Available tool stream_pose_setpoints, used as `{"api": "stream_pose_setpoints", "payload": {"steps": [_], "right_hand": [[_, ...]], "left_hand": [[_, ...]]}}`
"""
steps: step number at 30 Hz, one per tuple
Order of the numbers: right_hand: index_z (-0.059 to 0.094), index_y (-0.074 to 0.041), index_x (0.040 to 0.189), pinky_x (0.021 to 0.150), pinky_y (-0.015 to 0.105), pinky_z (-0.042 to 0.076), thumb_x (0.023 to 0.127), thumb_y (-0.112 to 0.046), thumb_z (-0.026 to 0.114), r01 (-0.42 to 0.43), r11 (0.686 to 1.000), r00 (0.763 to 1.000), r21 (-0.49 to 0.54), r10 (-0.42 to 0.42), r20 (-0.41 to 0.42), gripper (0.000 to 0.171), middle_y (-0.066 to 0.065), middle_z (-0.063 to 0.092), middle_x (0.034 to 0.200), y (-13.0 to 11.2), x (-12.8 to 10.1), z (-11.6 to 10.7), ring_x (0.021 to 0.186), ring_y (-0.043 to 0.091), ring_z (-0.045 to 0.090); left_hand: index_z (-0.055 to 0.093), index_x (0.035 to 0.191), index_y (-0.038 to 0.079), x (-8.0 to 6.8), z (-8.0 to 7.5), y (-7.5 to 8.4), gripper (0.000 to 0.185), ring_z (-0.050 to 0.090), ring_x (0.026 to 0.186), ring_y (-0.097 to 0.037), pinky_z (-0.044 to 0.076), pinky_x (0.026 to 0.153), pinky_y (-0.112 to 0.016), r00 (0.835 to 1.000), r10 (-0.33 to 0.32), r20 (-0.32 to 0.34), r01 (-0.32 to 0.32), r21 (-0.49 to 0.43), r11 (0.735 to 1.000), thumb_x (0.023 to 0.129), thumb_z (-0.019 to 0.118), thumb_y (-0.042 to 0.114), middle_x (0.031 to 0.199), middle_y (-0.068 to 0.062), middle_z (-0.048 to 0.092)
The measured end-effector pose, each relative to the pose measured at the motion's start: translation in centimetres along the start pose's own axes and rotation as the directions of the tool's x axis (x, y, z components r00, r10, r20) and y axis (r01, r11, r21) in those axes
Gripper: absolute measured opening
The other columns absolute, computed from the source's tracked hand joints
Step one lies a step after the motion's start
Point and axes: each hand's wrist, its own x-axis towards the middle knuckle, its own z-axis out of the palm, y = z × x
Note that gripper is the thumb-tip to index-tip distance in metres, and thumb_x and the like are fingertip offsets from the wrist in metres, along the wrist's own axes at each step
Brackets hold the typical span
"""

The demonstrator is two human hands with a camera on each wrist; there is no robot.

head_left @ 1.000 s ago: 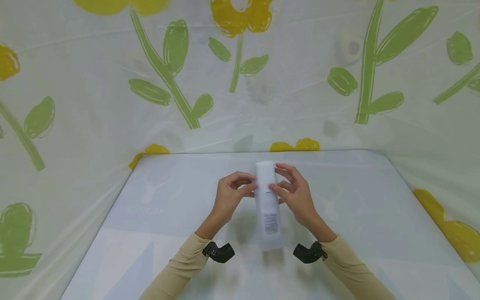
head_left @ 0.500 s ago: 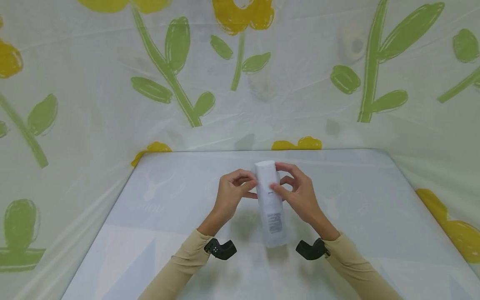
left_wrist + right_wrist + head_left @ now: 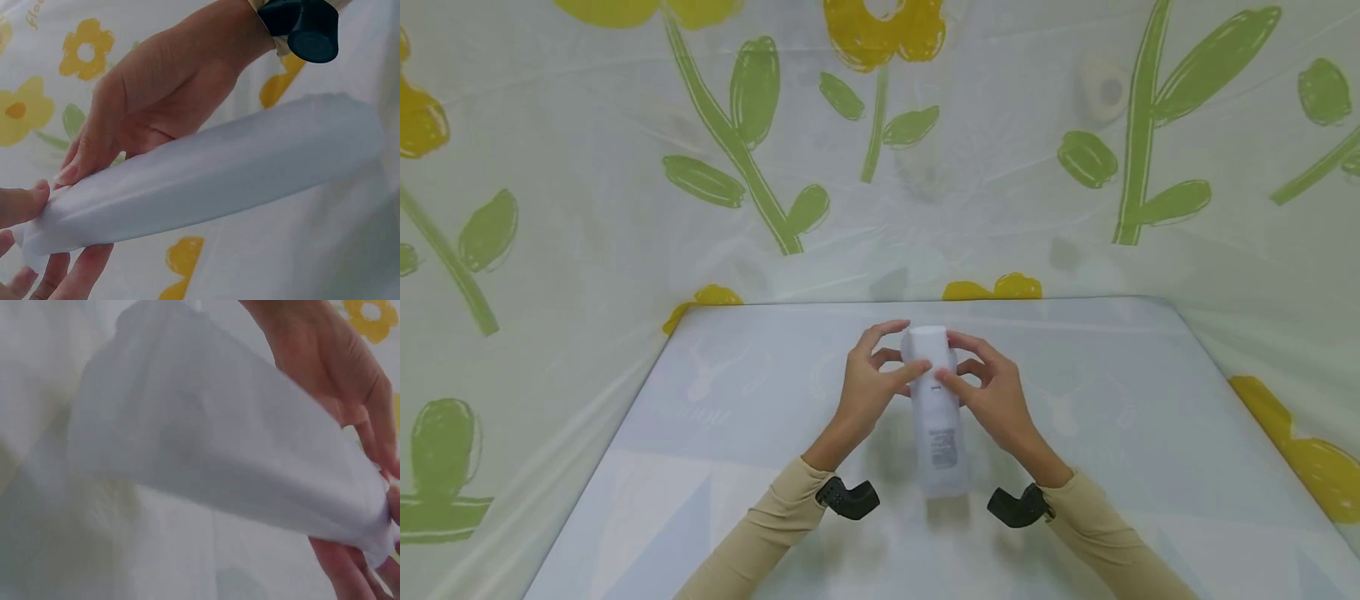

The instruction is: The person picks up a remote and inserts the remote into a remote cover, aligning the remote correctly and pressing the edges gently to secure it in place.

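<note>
A long white package in a frosted, translucent sleeve point(image 3: 936, 417), with a block of small grey print low on its face, is held above the table in the head view. My left hand point(image 3: 871, 379) holds its upper left side, the thumb lying across the front and the index finger raised by the top edge. On the upper right, my right hand point(image 3: 994, 396) pinches it, thumb on the face and fingers behind. In the left wrist view the package point(image 3: 219, 169) slants across, both hands at its far end. The right wrist view shows its sleeve point(image 3: 206, 425) blurred.
A pale table point(image 3: 700, 467) with faint printed patterns lies beneath. White cloth point(image 3: 1000, 217) with green and yellow flowers hangs behind the table and at both sides. Black wrist cameras point(image 3: 848, 498) sit on both forearms, near the package's lower end.
My left thumb has moved right onto the package's front, and the left index finger has lifted towards its top. The package tilted slightly, then swung back nearly straight. My right hand keeps its grip.
</note>
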Motion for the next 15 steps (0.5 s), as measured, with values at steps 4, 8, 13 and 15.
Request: {"api": "stream_pose_setpoints", "payload": {"steps": [4,8,13,15], "right_hand": [[0.057,-0.005,0.13,0.063,0.034,0.058,0.092,-0.005,0.06,0.027,0.998,0.999,0.057,-0.029,0.037,0.038,0.01,0.056,0.131,0.3,-0.2,-0.5,0.086,0.02,0.062],[0.06,0.003,0.123,0.067,0.035,0.057,0.09,0.005,0.058,0.112,0.988,0.993,0.107,-0.117,0.036,0.033,0.018,0.058,0.125,0.7,-0.2,-1.0,0.089,0.02,0.063],[0.066,0.006,0.107,0.067,0.036,0.057,0.085,0.007,0.064,0.193,0.976,0.981,0.102,-0.195,0.004,0.022,0.019,0.062,0.11,0.8,-0.1,-1.2,0.092,0.021,0.065],[0.068,0.006,0.101,0.066,0.036,0.057,0.085,0.006,0.065,0.202,0.975,0.979,0.095,-0.203,-0.005,0.017,0.018,0.062,0.107,0.8,-0.1,-1.2,0.093,0.021,0.065]], "left_hand": [[0.059,0.126,0.013,-0.1,-0.1,0.1,0.049,0.058,0.095,-0.028,0.058,0.061,-0.041,0.999,0.039,-0.015,-0.039,0.014,0.999,0.081,0.075,0.009,0.128,-0.002,0.053],[0.061,0.126,0.011,-0.3,-0.3,0.3,0.045,0.057,0.096,-0.031,0.058,0.062,-0.041,1.0,0.015,-0.008,-0.016,-0.041,0.999,0.082,0.072,0.006,0.124,-0.003,0.057],[0.059,0.128,0.012,-0.6,-0.1,0.5,0.048,0.057,0.098,-0.03,0.058,0.065,-0.04,0.999,-0.039,0.011,0.04,-0.061,0.997,0.082,0.073,0.008,0.123,-0.004,0.056],[0.059,0.129,0.013,-0.7,0.1,0.5,0.05,0.058,0.097,-0.028,0.058,0.066,-0.038,0.999,-0.048,0.006,0.048,-0.04,0.998,0.081,0.075,0.01,0.122,-0.005,0.057]]}}
